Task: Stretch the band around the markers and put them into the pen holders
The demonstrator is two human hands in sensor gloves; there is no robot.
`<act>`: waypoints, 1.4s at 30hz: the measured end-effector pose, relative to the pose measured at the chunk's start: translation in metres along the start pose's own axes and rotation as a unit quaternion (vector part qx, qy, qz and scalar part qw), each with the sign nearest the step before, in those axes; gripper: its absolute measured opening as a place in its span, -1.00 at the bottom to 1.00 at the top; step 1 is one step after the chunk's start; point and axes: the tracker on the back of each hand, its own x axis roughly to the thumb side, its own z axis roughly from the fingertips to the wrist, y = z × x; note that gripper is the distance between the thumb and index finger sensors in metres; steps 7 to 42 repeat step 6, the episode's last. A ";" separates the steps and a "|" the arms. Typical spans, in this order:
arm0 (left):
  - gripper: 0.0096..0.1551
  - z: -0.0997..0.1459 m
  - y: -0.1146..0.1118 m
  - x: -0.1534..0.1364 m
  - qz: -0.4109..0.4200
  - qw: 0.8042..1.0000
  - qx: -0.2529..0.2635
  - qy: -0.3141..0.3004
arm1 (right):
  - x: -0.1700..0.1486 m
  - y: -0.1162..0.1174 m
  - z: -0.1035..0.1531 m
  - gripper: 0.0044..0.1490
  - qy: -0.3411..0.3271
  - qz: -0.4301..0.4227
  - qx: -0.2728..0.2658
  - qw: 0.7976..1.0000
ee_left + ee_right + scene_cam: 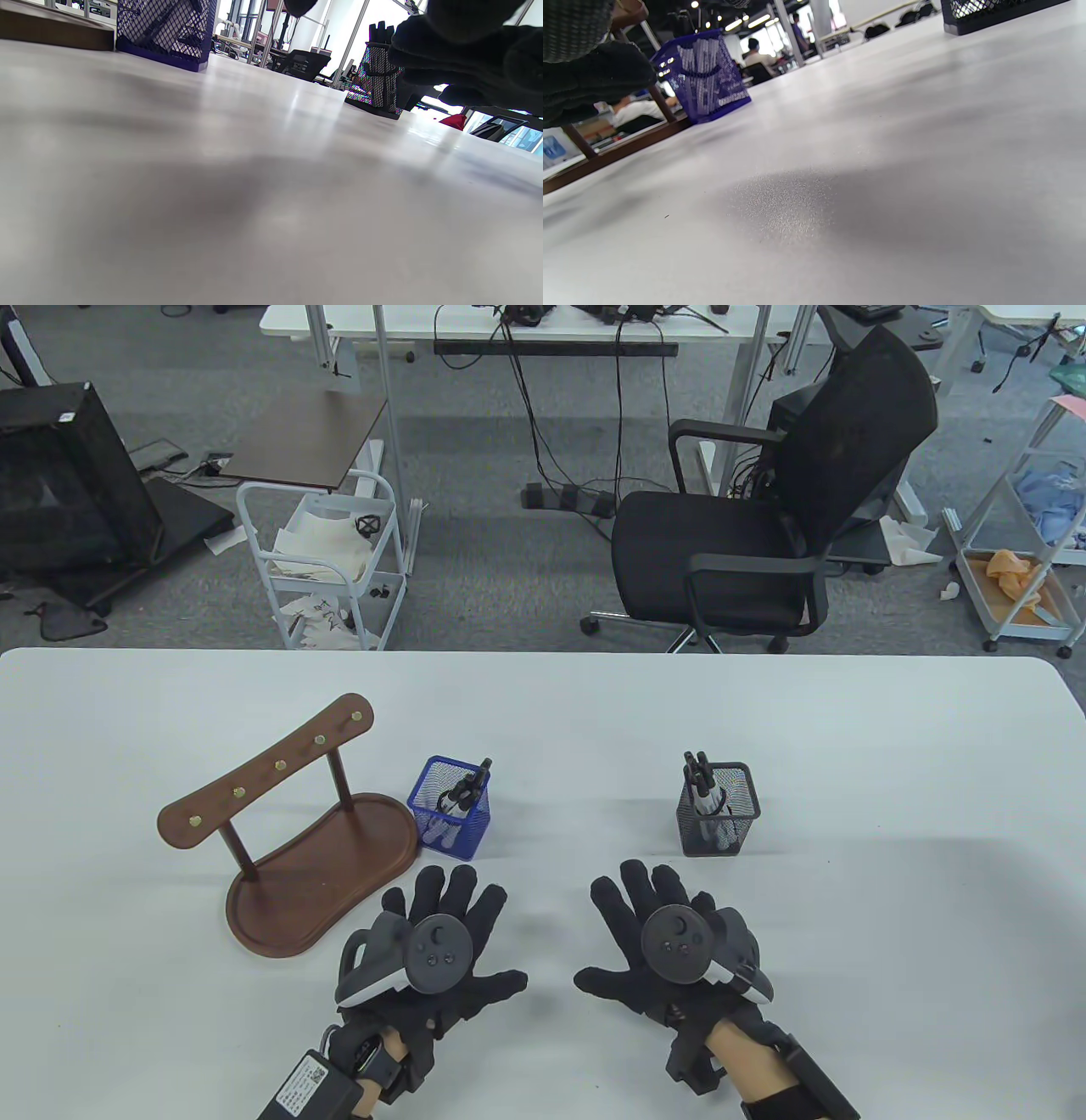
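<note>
Both hands lie flat on the counter [848, 746] with fingers spread and straight: the left hand [441, 937] sits just in front of the blue pen holder [450, 808], the right hand [670, 937] just in front of the black pen holder [718, 809], and neither grips or touches anything but the white surface. Judging from this, the task looks finished or nearly so, since no loose marker or band shows anywhere on the counter and both holders are already filled. In the blue pen holder stands a bundle of white-bodied markers [462, 799] with dark caps, leaning toward the right rim; the right wrist view shows a dark band [701, 73] wrapped across their bodies through the mesh. The black pen holder carries a second bundle of markers [701, 785], leaning toward its left rim, caps poking above the edge; in the left wrist view a dark line crosses this holder's mesh, which may be a band, though I cannot tell for sure. How many markers each bundle holds is unclear. To the left of the blue holder, close beside it, stands a wooden hook stand [288, 823] with an oval base, its 5 brass pegs bare. If anything is left, it is likely only lifting the hands away.
</note>
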 end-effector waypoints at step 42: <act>0.22 0.000 0.001 -0.001 0.002 1.000 0.003 -0.001 | 0.000 0.000 0.000 0.29 -0.002 0.000 0.000 1.000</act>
